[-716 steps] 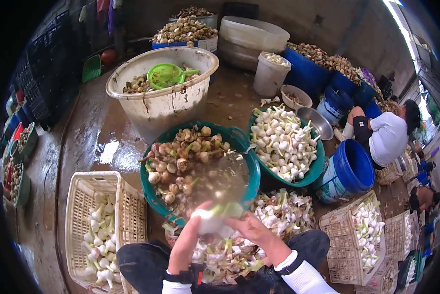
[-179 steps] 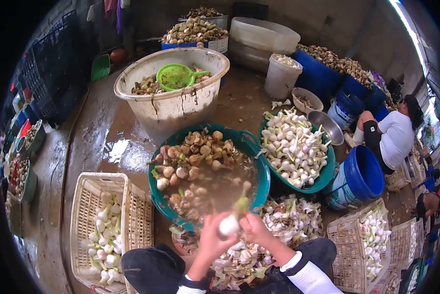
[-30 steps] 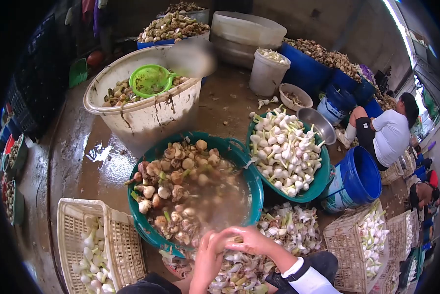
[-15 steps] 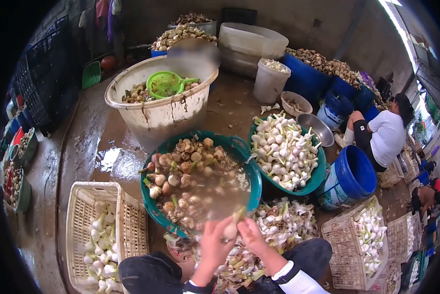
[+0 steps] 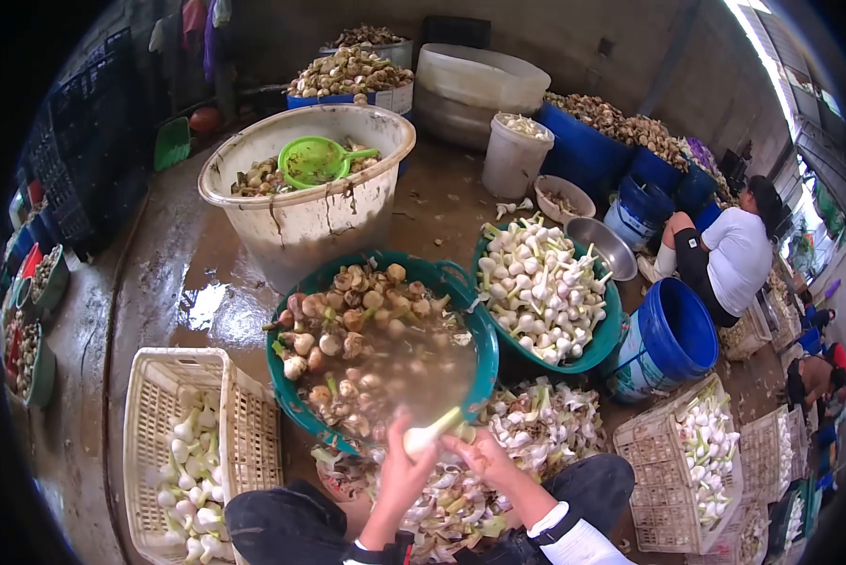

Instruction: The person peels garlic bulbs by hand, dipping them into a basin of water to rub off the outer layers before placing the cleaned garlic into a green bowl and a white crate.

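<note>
Since half a second ago, both hands tilt the white green-stalked garlic bulb (image 5: pixel 429 436) flatter; left hand (image 5: pixel 402 474) and right hand (image 5: pixel 480 455) grasp it, peeling underway over the near teal plastic basin (image 5: pixel 475 325); next, strip remaining skin.

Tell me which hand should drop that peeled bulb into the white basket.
Probably the left hand: the white basket sits on its side, while the right hand, also on the bulb, would cross over.

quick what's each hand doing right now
Left hand: closed on the garlic bulb, fingers around its white head.
Right hand: also gripping the same garlic bulb from the other side, just above the peel pile.
</note>
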